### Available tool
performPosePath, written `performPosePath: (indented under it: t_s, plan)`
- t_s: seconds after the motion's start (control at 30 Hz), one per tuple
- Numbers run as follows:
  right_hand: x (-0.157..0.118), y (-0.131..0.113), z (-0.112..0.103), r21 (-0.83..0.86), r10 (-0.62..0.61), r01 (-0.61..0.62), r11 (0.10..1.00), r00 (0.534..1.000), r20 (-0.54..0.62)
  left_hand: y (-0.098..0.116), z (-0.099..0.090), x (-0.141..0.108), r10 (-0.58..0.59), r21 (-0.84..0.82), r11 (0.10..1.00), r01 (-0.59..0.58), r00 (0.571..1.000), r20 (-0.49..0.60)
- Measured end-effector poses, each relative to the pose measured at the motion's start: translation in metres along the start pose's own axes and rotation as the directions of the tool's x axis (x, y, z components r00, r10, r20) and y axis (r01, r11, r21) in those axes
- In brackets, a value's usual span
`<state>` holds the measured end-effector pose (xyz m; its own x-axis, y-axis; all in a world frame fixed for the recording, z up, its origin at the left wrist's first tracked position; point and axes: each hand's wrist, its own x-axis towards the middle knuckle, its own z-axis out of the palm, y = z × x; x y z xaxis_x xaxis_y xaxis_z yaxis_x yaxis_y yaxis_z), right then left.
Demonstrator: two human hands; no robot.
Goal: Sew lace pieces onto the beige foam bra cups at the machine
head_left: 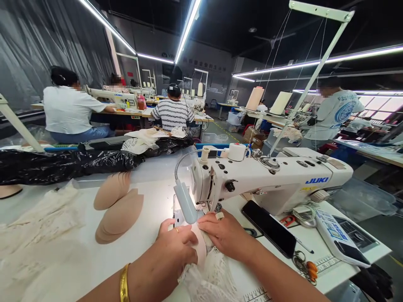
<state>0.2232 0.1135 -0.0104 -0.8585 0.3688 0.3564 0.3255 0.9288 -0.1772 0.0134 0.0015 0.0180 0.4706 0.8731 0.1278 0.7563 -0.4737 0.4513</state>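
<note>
A beige cup pad [199, 245] with cream lace [217, 272] lies at the needle area of a white sewing machine [252, 176]. My left hand [176, 247] rests on the pad's left side, fingers bent, a gold bracelet at the wrist. On the other side, my right hand [222, 230] holds the pad's edge close under the machine head, fingers pressed together. A grey lamp [185, 203] on a bendy neck hangs over the work and hides part of it. The needle cannot be made out.
Stacked beige pads [121, 214] and loose lace [40, 235] lie on the left. On the right are a black phone [269, 226], keys [300, 262], a pen and a white box [340, 239]. Black plastic [63, 165] runs behind. Several people sit or stand beyond.
</note>
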Motion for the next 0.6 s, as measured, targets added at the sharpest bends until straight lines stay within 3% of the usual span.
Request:
performPosePath:
  t_s: [0.2,0.6]
  plan:
    - [-0.0017,0.0010,0.0030,-0.009,-0.011,0.011,1.000,0.999,-0.035,0.0023,-0.0028,-0.0004,-0.032,-0.005,0.999,0.032,0.998,0.059]
    - [-0.0050,-0.0005,0.0012,0.001,-0.051,0.051,0.999,0.998,-0.022,-0.0062,-0.0080,-0.0008,0.025,0.026,0.999,-0.027,0.996,0.081]
